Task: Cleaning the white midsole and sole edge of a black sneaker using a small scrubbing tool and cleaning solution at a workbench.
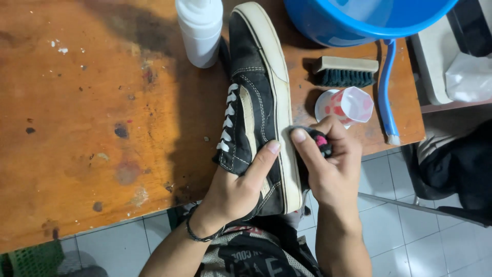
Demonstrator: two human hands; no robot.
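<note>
A black sneaker [254, 97] with white laces and a cream sole lies on its side on the wooden table [92, 128], toe pointing away from me. My left hand [237, 190] grips the heel end of the sneaker, thumb across its side. My right hand [330, 164] holds a dark cloth [320, 142] with a pink patch bunched in its fingers. The cloth is pressed against the cream sole edge near the middle of the shoe.
A white plastic bottle [200, 28] stands left of the toe. A blue basin [359, 18] sits at the top right, a bristle brush [344, 72] and a small white-and-pink cup [346, 106] below it. A blue-handled tool [387, 92] lies near the table's right edge.
</note>
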